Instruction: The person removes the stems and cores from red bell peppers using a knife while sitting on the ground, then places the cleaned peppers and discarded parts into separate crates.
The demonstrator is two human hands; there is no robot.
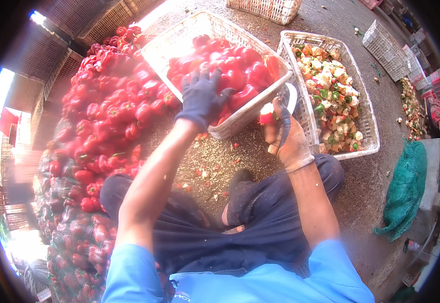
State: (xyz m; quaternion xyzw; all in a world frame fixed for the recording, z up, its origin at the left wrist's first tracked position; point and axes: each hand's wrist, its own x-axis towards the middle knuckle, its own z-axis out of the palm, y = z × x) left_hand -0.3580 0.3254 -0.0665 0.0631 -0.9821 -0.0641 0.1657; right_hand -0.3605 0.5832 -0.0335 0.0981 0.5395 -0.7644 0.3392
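My left hand (201,96), in a dark glove, reaches over the near edge of a white plastic crate (225,130) of red bell peppers (248,62). Its fingers are spread over the peppers, and it holds nothing that I can see. To the right of that crate, my right hand (295,138) wears a pale, stained glove with a dark thumb. It grips a knife whose curved blade (291,97) points away from me; the fingers hide most of the handle. A pepper core (267,113) with pale seeds and red flesh sits against the same hand.
A second crate (374,125) holds cut pepper cores (328,87). Whole red peppers (106,113) are heaped at left, with mesh sacks (79,242) of peppers nearer me. Seeds litter the floor (189,159) between my legs. A green mesh sack (405,189) lies at right.
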